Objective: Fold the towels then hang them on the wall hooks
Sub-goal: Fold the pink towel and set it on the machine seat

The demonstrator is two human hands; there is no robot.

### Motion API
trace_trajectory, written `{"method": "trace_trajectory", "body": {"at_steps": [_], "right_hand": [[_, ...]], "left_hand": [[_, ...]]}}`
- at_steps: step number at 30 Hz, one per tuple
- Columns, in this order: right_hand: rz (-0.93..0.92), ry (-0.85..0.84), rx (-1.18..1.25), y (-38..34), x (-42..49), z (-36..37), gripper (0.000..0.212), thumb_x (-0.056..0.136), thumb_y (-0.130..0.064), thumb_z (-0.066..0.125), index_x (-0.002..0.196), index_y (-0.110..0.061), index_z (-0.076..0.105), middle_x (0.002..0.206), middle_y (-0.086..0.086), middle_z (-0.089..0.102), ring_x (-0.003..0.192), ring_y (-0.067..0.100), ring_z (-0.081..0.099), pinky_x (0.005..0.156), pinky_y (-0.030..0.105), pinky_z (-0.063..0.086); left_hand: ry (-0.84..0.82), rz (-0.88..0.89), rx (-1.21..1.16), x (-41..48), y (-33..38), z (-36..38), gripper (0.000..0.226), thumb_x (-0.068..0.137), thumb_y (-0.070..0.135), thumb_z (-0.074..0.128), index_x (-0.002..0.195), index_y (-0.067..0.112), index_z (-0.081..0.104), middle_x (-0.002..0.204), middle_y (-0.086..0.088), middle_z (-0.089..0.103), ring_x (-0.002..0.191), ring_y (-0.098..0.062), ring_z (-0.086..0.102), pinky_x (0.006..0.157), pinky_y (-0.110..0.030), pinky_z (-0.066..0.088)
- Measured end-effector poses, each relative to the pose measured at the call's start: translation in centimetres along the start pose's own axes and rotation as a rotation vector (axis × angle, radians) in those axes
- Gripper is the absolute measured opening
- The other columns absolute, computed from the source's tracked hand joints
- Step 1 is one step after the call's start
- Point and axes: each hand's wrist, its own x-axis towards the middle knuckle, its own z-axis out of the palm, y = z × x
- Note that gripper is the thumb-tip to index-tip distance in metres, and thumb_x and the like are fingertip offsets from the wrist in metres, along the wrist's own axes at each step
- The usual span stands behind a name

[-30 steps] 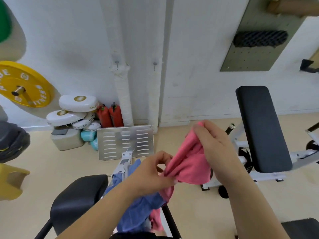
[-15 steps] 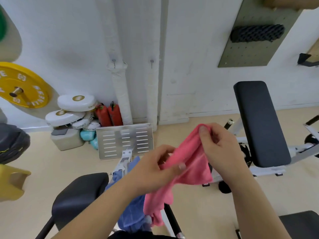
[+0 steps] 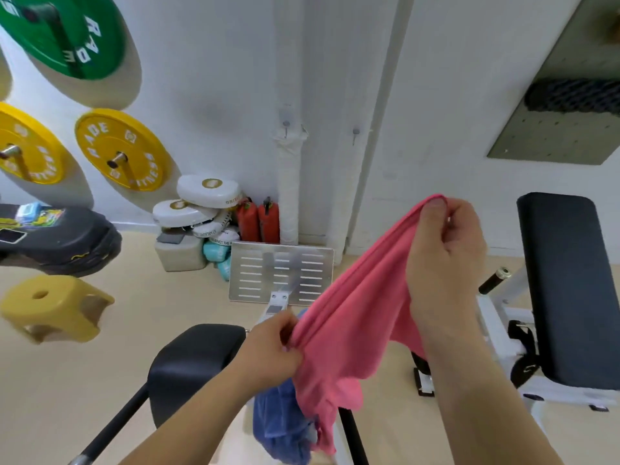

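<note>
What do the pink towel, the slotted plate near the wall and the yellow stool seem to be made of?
Pink towel: soft matte cloth, probably microfibre or terry; it sags and creases between the left hand and right hand.
Slotted plate: bare metal, likely aluminium or steel, with a brushed grey sheen.
Yellow stool: probably moulded plastic, one smooth uniform colour, though blurred.

Pink towel (image 3: pixel 355 317) between both hands (image 3: pixel 443 250)
</note>
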Motion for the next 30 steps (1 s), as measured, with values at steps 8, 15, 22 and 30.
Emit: {"method": "trace_trajectory", "body": {"at_steps": [8, 15, 22, 30], "right_hand": [[-0.022, -0.295, 0.008, -7.5, 0.9, 2.8, 0.026, 0.101, -0.029, 0.058, 0.080, -0.021, 0.070, 0.061, -0.001, 0.056, 0.055, 0.002, 0.048, 0.055, 0.015, 0.041], [0.077, -0.561, 0.070, -10.7, -5.4, 8.0, 0.023, 0.098, -0.023, 0.064, 0.083, -0.010, 0.073, 0.078, 0.027, 0.063, 0.055, 0.016, 0.058, 0.051, 0.022, 0.049], [0.062, -0.474, 0.242, -13.8, -9.0, 9.8, 0.022, 0.100, -0.025, 0.065, 0.084, -0.013, 0.075, 0.067, 0.005, 0.062, 0.059, 0.013, 0.055, 0.054, 0.025, 0.046], [0.145, -0.329, 0.193, -9.8, -14.0, 12.4, 0.023, 0.100, -0.031, 0.064, 0.080, -0.028, 0.075, 0.071, -0.007, 0.069, 0.068, 0.003, 0.057, 0.066, 0.021, 0.046]], "left_hand": [[0.077, 0.114, -0.445, -0.7, 3.3, -6.5, 0.021, 0.089, -0.008, 0.061, 0.088, 0.011, 0.071, 0.079, -0.006, 0.072, 0.066, -0.021, 0.067, 0.073, -0.034, 0.061], [0.173, 0.339, -0.452, -1.9, 4.7, -11.5, 0.027, 0.089, 0.015, 0.080, 0.114, 0.020, 0.071, 0.100, 0.003, 0.078, 0.086, -0.006, 0.072, 0.076, -0.021, 0.058], [0.261, 0.443, -0.222, -1.8, 2.5, -14.4, 0.013, 0.082, 0.004, 0.069, 0.085, 0.016, 0.067, 0.078, -0.001, 0.071, 0.073, -0.016, 0.066, 0.069, -0.027, 0.056], [0.318, -0.094, -0.204, -4.3, -10.7, -16.6, 0.019, 0.072, 0.006, 0.057, 0.074, 0.024, 0.063, 0.068, 0.003, 0.069, 0.063, -0.019, 0.068, 0.061, -0.037, 0.057]]}}
